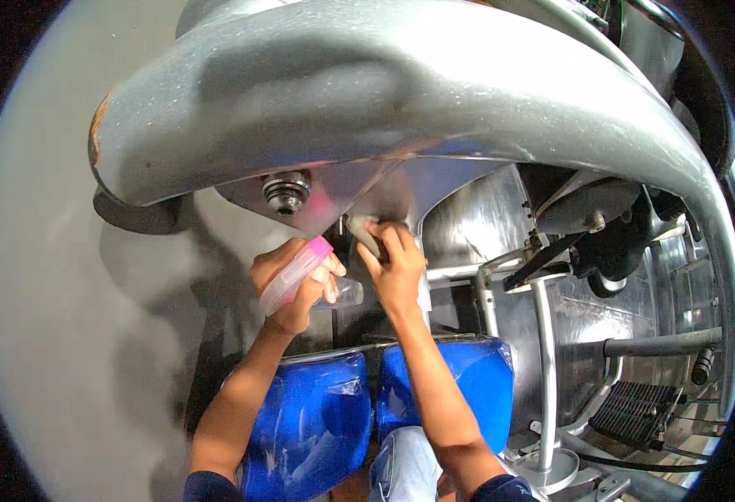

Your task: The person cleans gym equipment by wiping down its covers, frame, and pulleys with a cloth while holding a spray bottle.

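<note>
My left hand (298, 282) is closed around a translucent plastic bottle (293, 279) with a bright pink top, tilted up to the right. Just right of that hand is a clear, rounded plastic or glass piece (347, 293); whether I hold it too, I cannot tell. A light grey cloth (366, 233) is pinched in my right hand (396, 263), against the underside of a curved silver metal panel (355, 119), by its pointed lower bracket. To the left, a round chrome fitting (286, 191) projects from the same underside.
Two blue plastic-wrapped seats (308, 420) lie below my forearms. Silver tubular framing (544, 370) stands on the right, with a finned black radiator (636, 411) and a black cable (643, 466). A plain grey surface (79, 282) spans the left. The panel's left end has an orange-brown worn edge.
</note>
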### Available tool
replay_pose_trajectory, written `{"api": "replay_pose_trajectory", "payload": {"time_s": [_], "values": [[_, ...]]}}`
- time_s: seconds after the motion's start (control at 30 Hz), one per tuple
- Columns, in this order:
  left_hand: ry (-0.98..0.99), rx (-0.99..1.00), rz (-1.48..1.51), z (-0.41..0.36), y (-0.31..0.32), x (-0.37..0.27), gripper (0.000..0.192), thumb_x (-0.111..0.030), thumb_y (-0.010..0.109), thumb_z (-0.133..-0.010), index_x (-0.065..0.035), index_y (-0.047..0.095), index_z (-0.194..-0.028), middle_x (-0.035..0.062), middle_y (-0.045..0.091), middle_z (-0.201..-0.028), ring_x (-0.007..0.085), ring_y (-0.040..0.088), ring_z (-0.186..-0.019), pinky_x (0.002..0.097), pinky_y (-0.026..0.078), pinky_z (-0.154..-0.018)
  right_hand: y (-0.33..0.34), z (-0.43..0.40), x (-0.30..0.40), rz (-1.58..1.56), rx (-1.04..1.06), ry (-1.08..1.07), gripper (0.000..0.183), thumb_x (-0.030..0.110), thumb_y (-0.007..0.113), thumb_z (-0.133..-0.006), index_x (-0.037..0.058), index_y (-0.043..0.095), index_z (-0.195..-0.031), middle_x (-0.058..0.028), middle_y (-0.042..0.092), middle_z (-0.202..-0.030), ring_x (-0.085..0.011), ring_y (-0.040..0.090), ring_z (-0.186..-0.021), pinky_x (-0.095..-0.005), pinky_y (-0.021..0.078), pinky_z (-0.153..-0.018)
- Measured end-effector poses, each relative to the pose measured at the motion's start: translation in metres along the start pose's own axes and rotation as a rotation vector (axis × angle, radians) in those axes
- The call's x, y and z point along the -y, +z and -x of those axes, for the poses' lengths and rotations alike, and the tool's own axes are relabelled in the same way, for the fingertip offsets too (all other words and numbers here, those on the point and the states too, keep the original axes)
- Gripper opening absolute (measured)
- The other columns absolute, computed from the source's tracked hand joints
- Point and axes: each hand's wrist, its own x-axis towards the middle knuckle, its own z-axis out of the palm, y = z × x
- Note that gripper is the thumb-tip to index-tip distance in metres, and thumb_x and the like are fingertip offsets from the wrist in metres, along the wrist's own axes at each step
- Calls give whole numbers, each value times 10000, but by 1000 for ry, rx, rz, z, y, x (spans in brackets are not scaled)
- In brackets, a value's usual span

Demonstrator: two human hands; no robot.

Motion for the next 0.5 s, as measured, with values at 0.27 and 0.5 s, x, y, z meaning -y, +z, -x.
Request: {"api": "replay_pose_trajectory", "payload": {"time_s": [0.27, 0.5], "values": [[7, -17, -54, 1, -2, -6, 128, -48, 547, -841, 66, 597, -811, 146, 656, -759, 138, 588, -509, 268, 495, -517, -38, -54, 17, 35, -332, 16, 288, 45, 754, -705, 47, 669, -981, -118, 669, -961, -309, 638, -884, -383, 500, -795], [50, -9, 12, 1, 2, -2, 169, -94, 570, -860, 71, 596, -837, 159, 657, -774, 141, 601, -524, 272, 498, -516, -20, 5, -9, -67, 48, 192, 301, 60, 768, -728, 55, 671, -1012, -138, 669, -1008, -310, 656, -904, -368, 511, -834]]}}
